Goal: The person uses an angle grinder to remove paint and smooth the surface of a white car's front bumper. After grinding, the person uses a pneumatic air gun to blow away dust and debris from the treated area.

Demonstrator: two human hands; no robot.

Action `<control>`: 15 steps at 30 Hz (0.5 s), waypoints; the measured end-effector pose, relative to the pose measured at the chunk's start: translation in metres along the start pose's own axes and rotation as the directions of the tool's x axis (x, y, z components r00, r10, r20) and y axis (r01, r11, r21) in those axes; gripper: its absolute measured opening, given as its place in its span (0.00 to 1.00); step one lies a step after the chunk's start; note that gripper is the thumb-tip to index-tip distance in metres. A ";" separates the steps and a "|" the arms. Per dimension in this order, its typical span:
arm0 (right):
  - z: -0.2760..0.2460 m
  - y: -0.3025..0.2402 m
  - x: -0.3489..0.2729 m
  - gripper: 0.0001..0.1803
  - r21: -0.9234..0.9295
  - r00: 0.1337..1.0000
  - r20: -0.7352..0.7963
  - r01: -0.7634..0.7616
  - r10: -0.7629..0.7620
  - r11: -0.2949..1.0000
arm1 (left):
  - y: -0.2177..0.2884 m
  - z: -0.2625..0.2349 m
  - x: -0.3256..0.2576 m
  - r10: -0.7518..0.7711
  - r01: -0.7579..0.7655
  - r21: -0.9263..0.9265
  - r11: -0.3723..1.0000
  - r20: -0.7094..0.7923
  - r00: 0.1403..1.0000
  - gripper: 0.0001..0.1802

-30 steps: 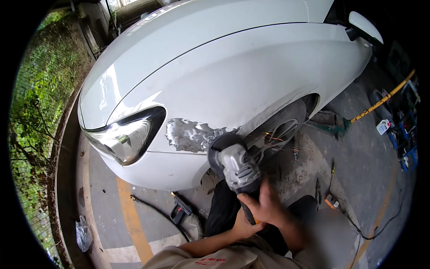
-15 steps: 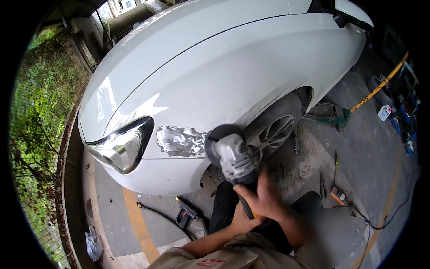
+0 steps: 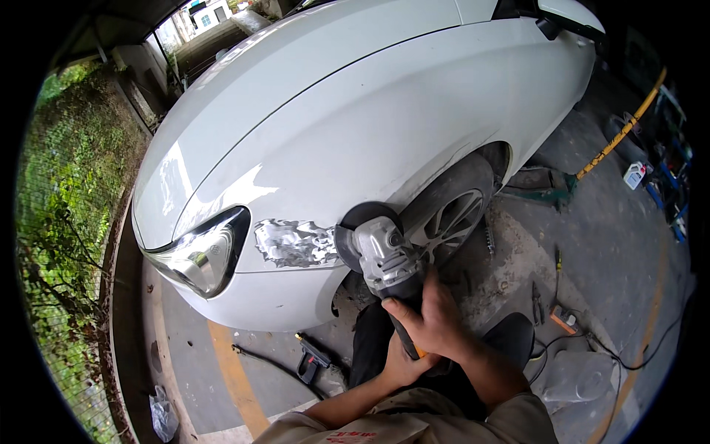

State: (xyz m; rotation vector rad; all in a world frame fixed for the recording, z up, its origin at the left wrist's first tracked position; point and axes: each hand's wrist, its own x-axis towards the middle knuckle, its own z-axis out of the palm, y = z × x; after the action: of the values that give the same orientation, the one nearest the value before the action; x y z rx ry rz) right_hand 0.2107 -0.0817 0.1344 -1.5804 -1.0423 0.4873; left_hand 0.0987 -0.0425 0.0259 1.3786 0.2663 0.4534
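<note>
Both bare hands are clamping on together here! The right hand [image 3: 436,314] is wrapping round the dark body of the angle grinder [image 3: 388,255], and the left hand [image 3: 404,368] is clasping its rear end, right up against its partner. The grinder is sitting just left of the front wheel [image 3: 459,220], its black disc [image 3: 373,212] looming over the fender's edge; whether it is touching or spinning, I cannot tell.

And here's the danger: that disc is hanging close to the tyre [image 3: 420,203], so a slip toward the wheel could be scoring rubber. Farther left of the wheel, the ragged bare-metal patch [image 3: 294,243] is gleaming on the white fender [image 3: 355,140]; too steep a tilt or too long a dwell could be gouging or overheating that thin sheet. A snag on the arch lip could be kicking the tool back toward the dark trouser leg [image 3: 372,337], which is waiting below left of the wheel. Down to the wheel's right, a black cable [image 3: 629,366] is curling past an orange box [image 3: 563,320]; a catching foot could be jerking it, though I cannot tell whether it is feeding the grinder.
</note>
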 end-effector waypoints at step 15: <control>-0.014 0.012 0.003 0.34 -0.233 0.988 -0.029 0.142 -0.153 0.962 | -0.012 0.007 0.008 0.126 -0.122 0.125 0.985 -0.030 0.992 0.37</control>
State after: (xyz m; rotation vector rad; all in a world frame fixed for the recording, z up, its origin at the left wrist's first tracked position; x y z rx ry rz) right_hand 0.2272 -0.0871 0.1279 -1.6931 -1.2046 0.2320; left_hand 0.1102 -0.0463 0.0158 1.5136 0.2436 0.5750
